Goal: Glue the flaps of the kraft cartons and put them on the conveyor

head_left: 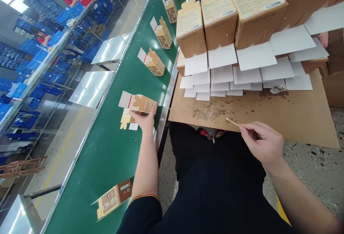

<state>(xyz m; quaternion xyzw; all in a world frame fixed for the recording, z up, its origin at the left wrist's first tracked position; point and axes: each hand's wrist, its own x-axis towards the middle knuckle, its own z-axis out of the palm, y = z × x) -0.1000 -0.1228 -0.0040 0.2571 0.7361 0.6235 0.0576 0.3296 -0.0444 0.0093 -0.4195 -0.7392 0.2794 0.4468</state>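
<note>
My left hand (145,119) reaches over the green conveyor belt (107,162) and grips a small tan carton (139,103) with a white flap, lying on its side on the belt. My right hand (262,142) hovers near the front of a brown cardboard sheet (282,112), its fingers pinched on a thin wooden stick (232,122) that points left. Rows of tan cartons (217,19) with white flaps open stand at the far end of that sheet.
More tan cartons (156,62) lie spaced along the belt, going away from me. A flat printed carton (113,198) lies on the belt near me. Glue stains mark the cardboard sheet. Steel side plates (91,87) and blue crates (29,65) are at left, with other people far off.
</note>
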